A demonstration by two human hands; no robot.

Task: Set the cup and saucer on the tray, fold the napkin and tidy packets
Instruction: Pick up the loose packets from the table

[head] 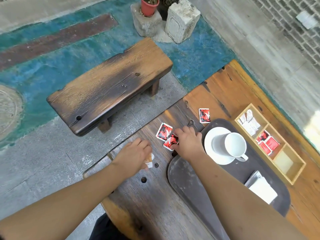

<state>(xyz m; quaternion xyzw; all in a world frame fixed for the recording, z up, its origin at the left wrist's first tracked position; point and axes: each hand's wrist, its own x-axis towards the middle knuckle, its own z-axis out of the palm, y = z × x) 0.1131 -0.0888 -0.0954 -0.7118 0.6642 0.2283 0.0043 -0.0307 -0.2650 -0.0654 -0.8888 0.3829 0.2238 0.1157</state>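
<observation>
A white cup (235, 144) stands on a white saucer (212, 153) on the dark oval tray (190, 184). A folded white napkin (263, 189) lies at the tray's near right end. My right hand (187, 142) pinches a red packet (170, 142) on the wooden table, left of the tray. Another red packet (163, 131) lies just beyond it, and a third red packet (204, 115) rests farther back. My left hand (134, 155) covers and grips a brown packet (149, 161) near the table's left edge.
A wooden organiser box (287, 172) right of the tray holds white packets (249, 122) in its far compartment and red packets (267, 142) in the middle one. A low wooden bench (110, 85) stands beyond the table, with stone blocks and a red plant pot (149, 6) behind.
</observation>
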